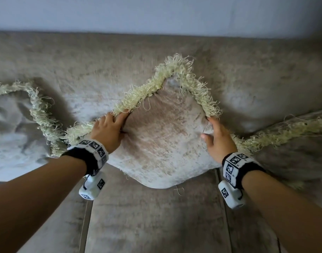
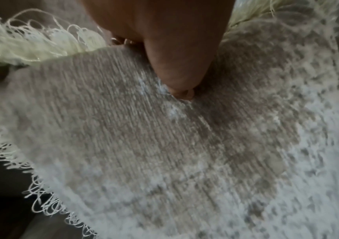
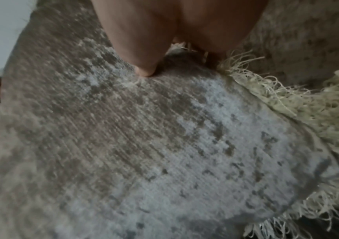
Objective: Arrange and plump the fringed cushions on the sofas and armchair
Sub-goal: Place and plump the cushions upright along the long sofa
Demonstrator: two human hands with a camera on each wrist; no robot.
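A beige velvet cushion [image 1: 162, 143] with a pale yellow fringe stands on one corner against the sofa back, tilted like a diamond. My left hand [image 1: 109, 128] grips its left edge, fingers in the fringe. In the left wrist view the thumb [image 2: 177, 67] digs into the front face of the cushion [image 2: 164, 153]. My right hand [image 1: 216, 139] holds the right edge, fingers behind it. In the right wrist view that thumb [image 3: 140, 53] presses on the front of the cushion [image 3: 164, 145].
A second fringed cushion [image 1: 12, 128] lies slumped at the left and a third [image 1: 293, 152] at the right, both close to the held one. The sofa backrest [image 1: 83, 57] runs behind them under a pale wall [image 1: 156, 11]. Seat cushions [image 1: 153, 220] lie below.
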